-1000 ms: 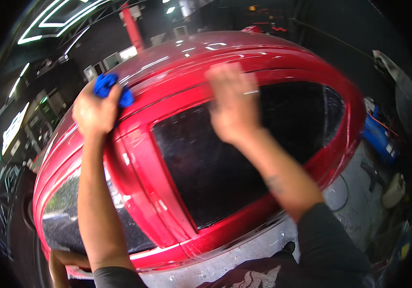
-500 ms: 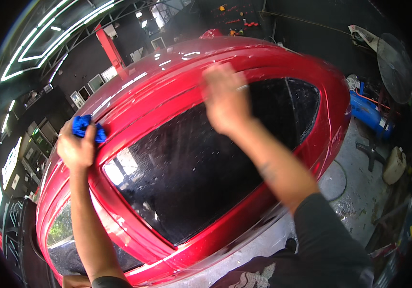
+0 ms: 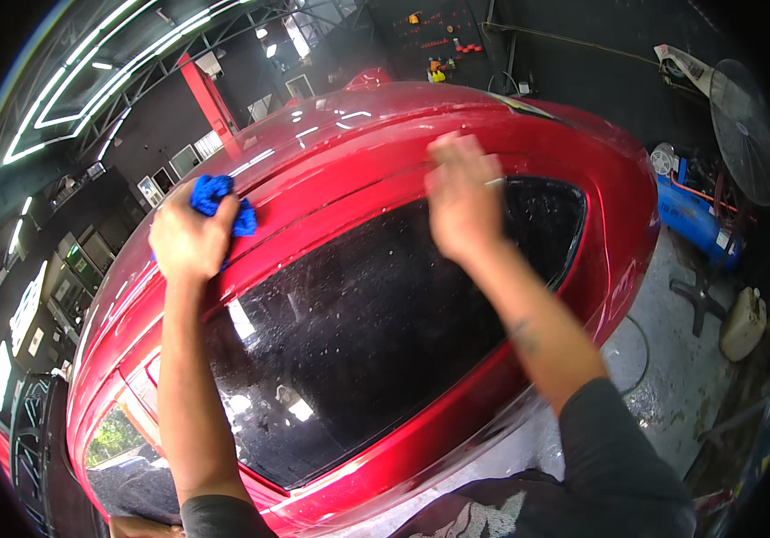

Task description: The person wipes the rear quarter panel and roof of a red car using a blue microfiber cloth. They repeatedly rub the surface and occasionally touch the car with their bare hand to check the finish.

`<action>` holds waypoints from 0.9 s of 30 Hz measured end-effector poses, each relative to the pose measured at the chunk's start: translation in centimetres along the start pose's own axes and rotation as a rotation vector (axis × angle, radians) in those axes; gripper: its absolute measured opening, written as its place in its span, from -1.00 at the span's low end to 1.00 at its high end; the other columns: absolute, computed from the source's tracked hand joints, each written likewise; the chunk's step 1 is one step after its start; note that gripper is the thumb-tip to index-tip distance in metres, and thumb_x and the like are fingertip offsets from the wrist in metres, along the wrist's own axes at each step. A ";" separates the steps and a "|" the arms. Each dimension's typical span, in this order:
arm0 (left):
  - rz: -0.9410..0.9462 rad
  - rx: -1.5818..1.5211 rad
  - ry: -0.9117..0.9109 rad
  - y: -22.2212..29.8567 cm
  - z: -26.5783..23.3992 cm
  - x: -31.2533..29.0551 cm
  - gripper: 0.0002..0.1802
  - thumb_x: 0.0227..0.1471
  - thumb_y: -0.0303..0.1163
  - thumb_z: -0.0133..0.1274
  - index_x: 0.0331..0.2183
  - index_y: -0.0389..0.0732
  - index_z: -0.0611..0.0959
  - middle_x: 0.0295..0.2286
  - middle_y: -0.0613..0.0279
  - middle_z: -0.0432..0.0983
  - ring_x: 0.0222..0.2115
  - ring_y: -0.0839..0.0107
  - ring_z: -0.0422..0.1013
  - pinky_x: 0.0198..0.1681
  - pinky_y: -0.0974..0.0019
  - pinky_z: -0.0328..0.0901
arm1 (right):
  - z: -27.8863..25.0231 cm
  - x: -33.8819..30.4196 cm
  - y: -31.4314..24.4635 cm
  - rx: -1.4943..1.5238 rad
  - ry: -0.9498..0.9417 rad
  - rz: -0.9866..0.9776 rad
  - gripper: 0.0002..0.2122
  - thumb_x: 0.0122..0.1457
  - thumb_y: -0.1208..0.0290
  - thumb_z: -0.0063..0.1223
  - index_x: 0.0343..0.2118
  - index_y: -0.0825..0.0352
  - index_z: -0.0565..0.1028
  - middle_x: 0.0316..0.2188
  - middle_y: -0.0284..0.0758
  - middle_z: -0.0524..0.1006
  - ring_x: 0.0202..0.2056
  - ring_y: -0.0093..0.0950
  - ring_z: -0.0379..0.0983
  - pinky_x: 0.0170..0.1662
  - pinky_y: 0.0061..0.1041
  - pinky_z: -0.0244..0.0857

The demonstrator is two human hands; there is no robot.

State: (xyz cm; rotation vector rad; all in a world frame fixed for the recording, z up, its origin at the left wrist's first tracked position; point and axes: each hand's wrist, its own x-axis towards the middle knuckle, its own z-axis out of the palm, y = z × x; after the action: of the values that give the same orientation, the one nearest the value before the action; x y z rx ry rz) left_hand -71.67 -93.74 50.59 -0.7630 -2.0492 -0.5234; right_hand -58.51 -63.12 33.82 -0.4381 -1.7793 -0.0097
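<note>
A red car (image 3: 331,193) with a dark, wet-looking rear side window (image 3: 349,332) fills the middle of my view. On the left, my left hand (image 3: 190,235) is closed around a crumpled blue cloth (image 3: 216,199), resting at the roof edge above the window frame. Further right, my right hand (image 3: 466,197) lies against the red roof edge over the window's upper rim. Its fingers are stretched out and somewhat blurred; what may lie beneath the palm is hidden. Water droplets dot the glass.
A dark fan (image 3: 748,134) and a blue air compressor (image 3: 694,215) stand at the right. A pale jerrycan (image 3: 744,325) sits on the wet grey floor near a hose (image 3: 643,354). A red post (image 3: 208,99) rises behind the car.
My left hand has moved right and slightly up along the roof edge with the blue cloth. My right hand has slid right and a little down. The view has shifted slightly.
</note>
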 end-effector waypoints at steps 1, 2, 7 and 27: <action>0.021 -0.001 -0.001 1.1 0.6 0.5 -0.54 0.01 0.07 0.26 -0.19 -0.06 0.84 -0.25 -0.05 0.75 -0.18 -0.13 0.66 -0.03 -0.09 0.50 | 0.1 -0.4 -4.5 0.126 -0.026 -0.076 -0.35 0.16 0.25 0.28 0.35 0.26 0.46 0.43 -0.11 0.38 0.48 -0.04 0.20 0.50 0.14 -0.02; 0.050 -0.022 -0.001 3.1 1.3 1.0 -0.53 0.00 0.07 0.26 -0.19 -0.07 0.84 -0.25 -0.06 0.75 -0.18 -0.13 0.66 -0.02 -0.09 0.50 | -0.2 -0.3 -7.6 0.229 -0.050 -0.152 -0.30 0.09 0.26 0.33 0.35 0.27 0.46 0.44 -0.10 0.37 0.49 -0.04 0.18 0.51 0.14 -0.04; 0.168 -0.043 -0.015 7.0 2.4 1.8 -0.59 -0.03 -0.03 0.30 -0.23 -0.12 0.82 -0.27 -0.05 0.73 -0.19 -0.12 0.64 -0.04 -0.07 0.49 | -2.0 1.1 -6.0 0.243 -0.129 -0.444 -0.23 -0.06 0.27 0.43 0.33 0.19 0.47 0.37 -0.19 0.44 0.44 -0.10 0.25 0.48 0.13 0.03; 0.194 -0.048 -0.035 17.7 11.1 3.3 -0.49 0.05 0.00 0.32 -0.05 -0.11 0.83 -0.15 -0.09 0.76 -0.09 0.04 0.69 0.07 0.03 0.47 | -4.0 -3.0 27.9 -0.051 -0.114 0.306 -0.48 0.56 -0.05 -0.27 0.46 0.00 0.35 0.47 -0.27 0.36 0.49 -0.09 0.17 0.50 0.25 -0.08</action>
State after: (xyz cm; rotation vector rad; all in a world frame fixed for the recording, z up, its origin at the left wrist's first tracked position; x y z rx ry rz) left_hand -67.45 -73.11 48.86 -0.9937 -1.9744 -0.4527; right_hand -45.93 -39.07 25.79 -0.7571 -1.8096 0.1890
